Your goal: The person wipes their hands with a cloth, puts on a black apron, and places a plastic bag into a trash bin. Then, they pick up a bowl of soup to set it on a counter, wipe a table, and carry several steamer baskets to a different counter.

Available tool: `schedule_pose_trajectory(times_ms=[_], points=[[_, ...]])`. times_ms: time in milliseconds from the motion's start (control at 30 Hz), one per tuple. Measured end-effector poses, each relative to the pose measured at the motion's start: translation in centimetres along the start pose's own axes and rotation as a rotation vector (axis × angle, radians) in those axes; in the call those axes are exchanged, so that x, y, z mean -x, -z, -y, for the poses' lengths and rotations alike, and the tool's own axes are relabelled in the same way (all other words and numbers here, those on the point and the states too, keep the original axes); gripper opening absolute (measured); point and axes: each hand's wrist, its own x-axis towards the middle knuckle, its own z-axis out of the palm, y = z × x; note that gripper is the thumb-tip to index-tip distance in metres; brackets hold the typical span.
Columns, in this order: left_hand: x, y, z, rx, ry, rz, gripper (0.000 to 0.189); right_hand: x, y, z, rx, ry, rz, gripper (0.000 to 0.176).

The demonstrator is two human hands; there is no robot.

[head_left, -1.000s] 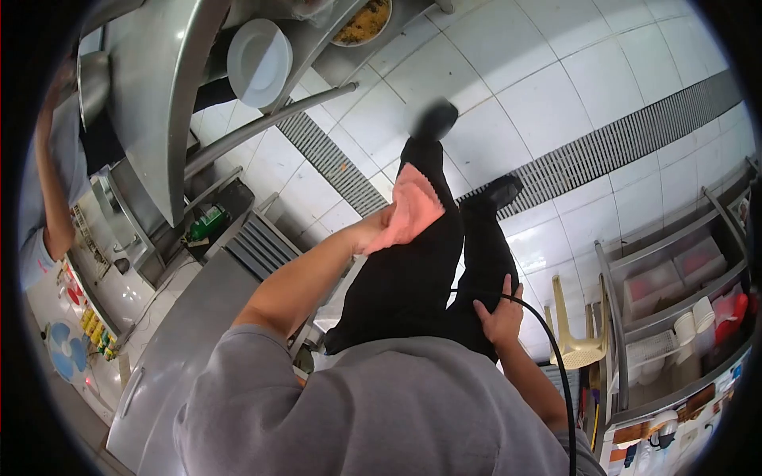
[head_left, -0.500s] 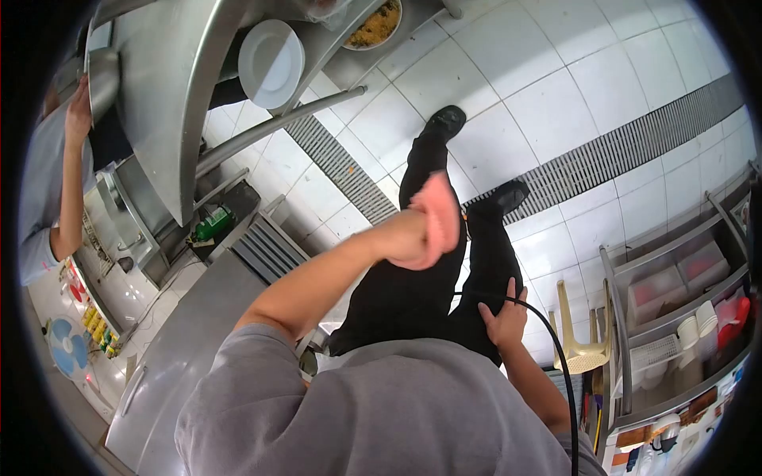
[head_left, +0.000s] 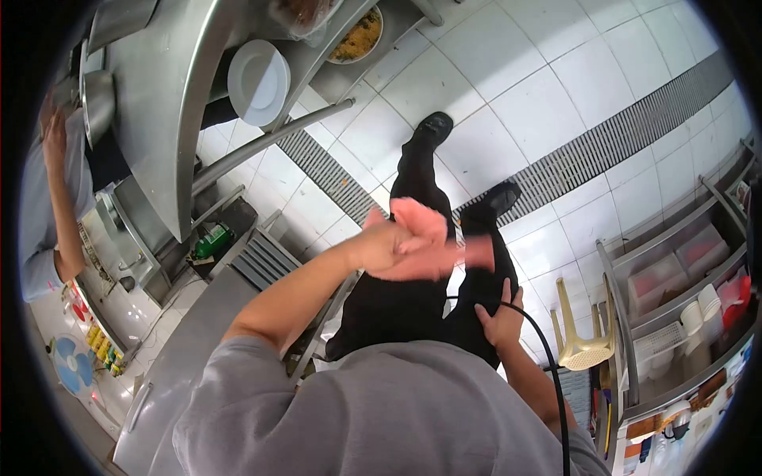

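A steel worktop (head_left: 151, 95) is standing ahead on my left. Above my black trousers (head_left: 389, 309), a pink cloth (head_left: 418, 220) is flopping, partly blurred, looking light, soft and limp, best gripped by a bunched fold. My left hand (head_left: 377, 247) is clutching it; my right hand (head_left: 500, 325) is resting on the trousers, fingers spread, grasping nothing.

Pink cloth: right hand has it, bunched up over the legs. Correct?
Wrong hand. The head view shows the pink cloth in the left hand; the right hand rests on the right leg. The cloth is bunched up over the legs, as you said.
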Motion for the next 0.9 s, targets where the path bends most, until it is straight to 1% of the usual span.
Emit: schedule_pose_trajectory(times_ms=[67, 100, 167, 200, 233, 267, 300, 333, 400, 467, 500, 533, 600, 633, 667, 733, 767, 833, 900], points=[[1.6, -1.7, 1.0, 0.249, -0.041, -0.274, 0.008, 0.6, -0.1, -0.3, 0.004, 0.016, 0.002, 0.103], [2.7, -1.4, 0.7, 0.244, -0.042, -0.268, 0.008, 1.0, -0.5, -0.2, -0.003, 0.013, 0.0, 0.103], [3.3, 0.1, -0.5, 0.535, 0.581, -0.274, 0.006, 0.6, -0.8, -0.3, -0.005, 0.002, 0.009, 0.104], [1.3, 0.9, -2.2, 0.525, 0.568, -0.269, 0.006, 0.3, -0.6, 0.0, -0.01, -0.004, -0.006, 0.104], [-1.5, 1.2, -4.8, -0.045, 0.412, -0.264, 0.01, 0.5, -0.5, 0.3, -0.011, -0.028, 0.021, 0.103], [-3.1, 1.1, -6.0, -0.602, 0.233, -0.251, 0.015, 0.9, -0.5, 0.4, -0.009, -0.051, 0.054, 0.103], [-3.0, -3.9, 2.0, -0.495, 0.324, -0.149, 0.025, 0.8, -1.0, 0.1, -0.024, -0.048, 0.033, 0.103], [-3.2, -6.6, 9.0, 0.298, 0.28, -0.275, 0.05, 0.8, -1.2, 0.1, -0.02, -0.053, 0.034, 0.103], [-5.8, -5.9, 7.2, -0.252, 0.575, -0.182, 0.071, 0.9, -1.4, 0.5, 0.003, -0.017, 0.028, 0.102], [-11.1, 0.4, 3.1, 0.122, 0.887, -0.073, 0.067, 0.5, -1.3, 0.6, 0.008, -0.017, 0.018, 0.102], [-12.0, 4.2, 0.0, 0.226, 0.967, 0.053, 0.066, 0.8, -1.1, 0.6, 0.018, -0.009, 0.023, 0.102], [-13.6, 4.7, 2.5, 0.614, 1.079, -0.086, 0.06, 0.6, -0.9, 0.5, 0.032, -0.012, 0.016, 0.102], [-15.5, 8.0, 0.3, 0.366, 0.716, -0.053, 0.056, 0.1, -0.4, 0.4, -0.004, 0.018, 0.024, 0.102], [-19.6, 5.5, 8.2, 0.211, 0.925, 0.033, 0.048, -0.2, 0.0, 0.8, 0.011, 0.014, 0.037, 0.102], [-22.3, 1.7, 20.9, -0.213, 0.546, 0.218, 0.053, -0.6, -0.1, 0.7, 0.024, 0.002, 0.036, 0.102], [-22.8, 3.9, 2.4, -0.758, 0.809, 0.201, 0.047, -0.6, -0.2, 0.5, 0.011, 0.034, 0.01, 0.103], [-22.7, 2.6, 4.5, -0.705, 0.833, 0.151, 0.049, -0.7, 0.1, 0.9, 0.023, -0.006, 0.049, 0.104], [-21.5, -0.5, 9.6, -0.551, 0.755, -0.019, 0.055, -0.8, 0.0, 0.7, 0.048, 0.014, 0.062, 0.105], [-19.1, -2.4, 14.0, -0.319, 0.517, -0.218, 0.064, -0.8, 0.0, 0.6, 0.071, 0.044, 0.068, 0.106]])
